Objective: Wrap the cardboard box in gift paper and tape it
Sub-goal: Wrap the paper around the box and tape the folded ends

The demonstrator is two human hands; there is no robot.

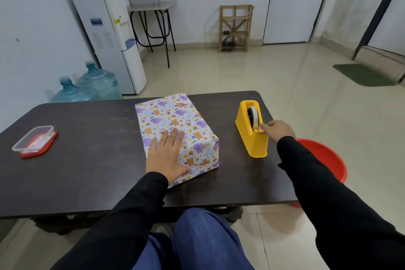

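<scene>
L hand (166, 155) lay flat, fingers straight, pinning the wrapped box (177, 136) mid-table, long axis running away from the person. R hand (278, 130) pinched the tape end at the yellow dispenser (252, 131) — box well to its left, so the strip likely needs carrying left.

Dark table (92, 166), matte top, rounded corners, pale scuffs near the middle. Three things sit on it. Centre: cardboard box (175, 120) covered in gift paper (197, 151) with a purple and orange animal print, long axis running away from the near edge, slightly skewed. Right of it, apart: yellow tape dispenser (254, 142), upright, roll of tape (254, 114) loaded, cutter end toward the near edge, close to the table's right edge. Far left, well apart from the box: clear plastic container (32, 138) sitting on a red lid (48, 147).
</scene>
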